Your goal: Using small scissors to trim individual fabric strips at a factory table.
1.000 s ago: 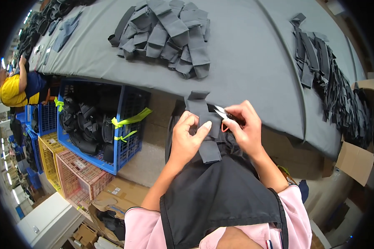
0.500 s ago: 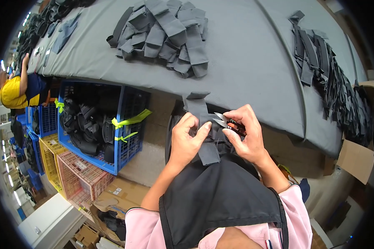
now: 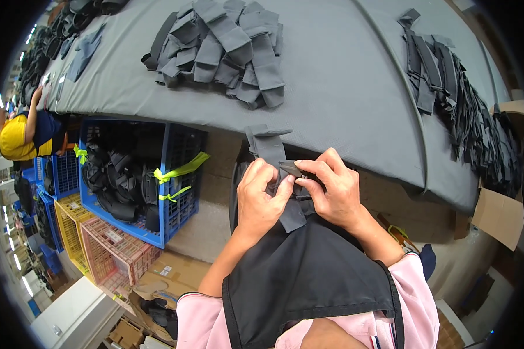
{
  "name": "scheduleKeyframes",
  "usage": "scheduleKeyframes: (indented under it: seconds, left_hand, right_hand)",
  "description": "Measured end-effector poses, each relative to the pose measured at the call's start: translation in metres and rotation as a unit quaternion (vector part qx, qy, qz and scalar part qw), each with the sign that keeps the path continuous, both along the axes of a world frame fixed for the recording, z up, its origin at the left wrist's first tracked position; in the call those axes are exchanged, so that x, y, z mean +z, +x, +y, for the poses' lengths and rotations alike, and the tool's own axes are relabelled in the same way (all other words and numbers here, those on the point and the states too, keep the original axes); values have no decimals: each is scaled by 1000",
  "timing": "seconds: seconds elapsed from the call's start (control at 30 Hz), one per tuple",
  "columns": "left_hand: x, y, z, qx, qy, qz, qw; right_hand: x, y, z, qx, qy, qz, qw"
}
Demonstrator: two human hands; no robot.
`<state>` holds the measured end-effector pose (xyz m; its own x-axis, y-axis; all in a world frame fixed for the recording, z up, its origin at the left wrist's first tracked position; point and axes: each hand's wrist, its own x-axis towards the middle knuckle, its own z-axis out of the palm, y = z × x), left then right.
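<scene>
My left hand [image 3: 256,198] is closed in a pinch on a dark grey fabric strip [image 3: 268,146]. The strip's far end lies at the table edge, and its near end hangs down over my black apron [image 3: 308,267]. In my right hand [image 3: 339,196] is a small pair of thread snips [image 3: 291,168], gripped between thumb and fingers. Their blades look pressed together and point left, touching or just over the strip beside my left fingertips. Any thread at the blades is too small to make out.
A grey-covered table [image 3: 343,75] spans the far side, bearing a pile of grey strips [image 3: 215,49] and a long heap of dark strips [image 3: 448,99]. At the left stand a blue crate [image 3: 166,192] of black pieces, a pink crate [image 3: 113,244] and a person in yellow [image 3: 16,136].
The snips have moved left to the strip beside my left fingers, and their spread blades have come together. My right fingers have squeezed in. My left hand keeps its pinch.
</scene>
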<state>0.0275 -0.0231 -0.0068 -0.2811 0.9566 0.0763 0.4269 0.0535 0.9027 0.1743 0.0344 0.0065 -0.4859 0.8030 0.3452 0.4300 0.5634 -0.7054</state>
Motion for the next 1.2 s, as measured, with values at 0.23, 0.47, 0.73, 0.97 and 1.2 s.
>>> scheduleKeyframes:
  seconds: [0.23, 0.47, 0.73, 0.97, 1.2]
  left_hand:
    - [-1, 0, 1, 4, -2, -51, 999]
    - [-16, -8, -5, 23, -138, -293, 946]
    - [-2, -12, -11, -71, -166, -451, 874]
    - [-25, -11, 0, 50, -108, -420, 900]
    - [-17, -13, 6, 72, -110, -419, 898]
  right_hand:
    - [-2, 6, -2, -40, -46, 66, 996]
    - [-3, 5, 6, 47, -191, 83, 977]
    - [-18, -22, 25, 18, -624, 246, 741]
    - [-28, 4, -8, -62, -351, 172, 918]
    - [-18, 26, -17, -22, -288, 93, 953]
